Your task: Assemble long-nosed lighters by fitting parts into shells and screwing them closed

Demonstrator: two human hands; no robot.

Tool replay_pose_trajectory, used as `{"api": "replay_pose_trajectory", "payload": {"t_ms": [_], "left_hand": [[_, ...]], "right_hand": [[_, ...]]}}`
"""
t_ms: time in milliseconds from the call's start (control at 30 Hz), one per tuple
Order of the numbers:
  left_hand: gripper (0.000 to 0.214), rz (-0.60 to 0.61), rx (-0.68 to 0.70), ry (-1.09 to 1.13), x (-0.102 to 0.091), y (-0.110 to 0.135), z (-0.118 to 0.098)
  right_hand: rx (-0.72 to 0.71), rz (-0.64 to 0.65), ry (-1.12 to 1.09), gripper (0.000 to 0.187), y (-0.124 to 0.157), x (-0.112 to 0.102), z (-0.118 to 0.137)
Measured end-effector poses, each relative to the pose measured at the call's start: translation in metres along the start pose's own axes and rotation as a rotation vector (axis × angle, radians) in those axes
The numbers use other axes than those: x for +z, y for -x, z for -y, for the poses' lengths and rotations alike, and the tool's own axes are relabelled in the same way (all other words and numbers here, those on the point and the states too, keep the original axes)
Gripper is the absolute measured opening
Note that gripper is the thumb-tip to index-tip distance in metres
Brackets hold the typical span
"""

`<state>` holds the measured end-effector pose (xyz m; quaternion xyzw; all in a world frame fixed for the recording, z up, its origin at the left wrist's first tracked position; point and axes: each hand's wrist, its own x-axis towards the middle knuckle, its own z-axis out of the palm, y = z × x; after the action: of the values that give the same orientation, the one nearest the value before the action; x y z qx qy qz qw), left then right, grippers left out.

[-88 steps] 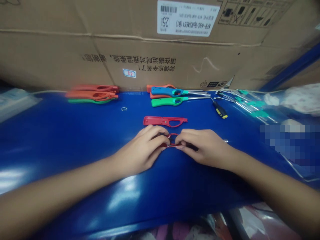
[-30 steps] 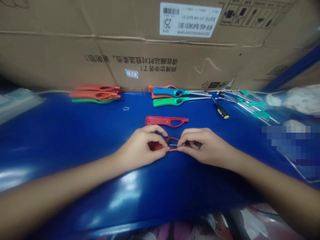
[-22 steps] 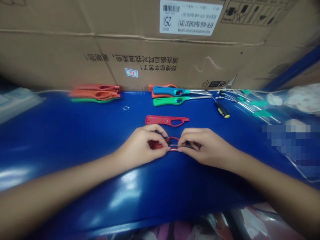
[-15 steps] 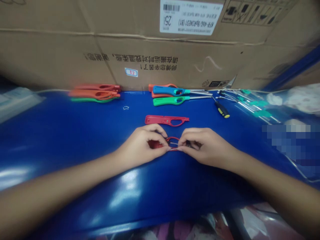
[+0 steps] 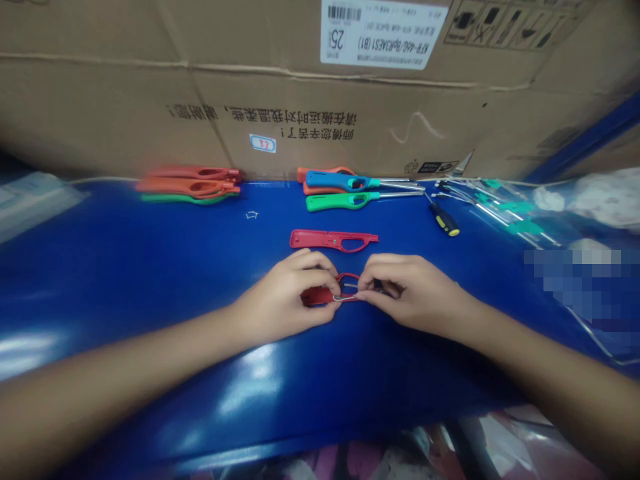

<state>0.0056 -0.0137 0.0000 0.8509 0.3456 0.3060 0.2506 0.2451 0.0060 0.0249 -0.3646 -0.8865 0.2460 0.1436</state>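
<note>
Left hand (image 5: pixel 295 288): fingers and thumb closed on the left part of the red handle half (image 5: pixel 318 295).
Loose red shell (image 5: pixel 314 239): just beyond the hands, lengthwise left to right.
Red handle half: between both hands, long axis running left to right, neither hand clearly nearer.
Pale wire (image 5: pixel 345 299): along its near edge, thumb to thumb.
Right hand (image 5: pixel 413 288): closed at the half's right end; cannot tell whether it also pinches wire.

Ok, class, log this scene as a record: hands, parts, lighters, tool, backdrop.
Left hand: curled around red shell, thumb near thin strip
Right hand: fingertips closed on strip's right end
Loose shell: red, lying beyond the hands
Green lighter: in front of blue lighter
Screwdriver: right of both lighters
Backdrop: cardboard box
</note>
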Motion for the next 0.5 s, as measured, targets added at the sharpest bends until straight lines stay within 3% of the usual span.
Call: {"api": "replay_pose_trajectory", "payload": {"t_ms": [500], "left_hand": [[0.010,0.014,0.069,-0.059,-0.0009,0.0025,-0.0026]], "right_hand": [[-0.034,0.010,0.160,0.006,0.0030,-0.0016,0.0015]]}}
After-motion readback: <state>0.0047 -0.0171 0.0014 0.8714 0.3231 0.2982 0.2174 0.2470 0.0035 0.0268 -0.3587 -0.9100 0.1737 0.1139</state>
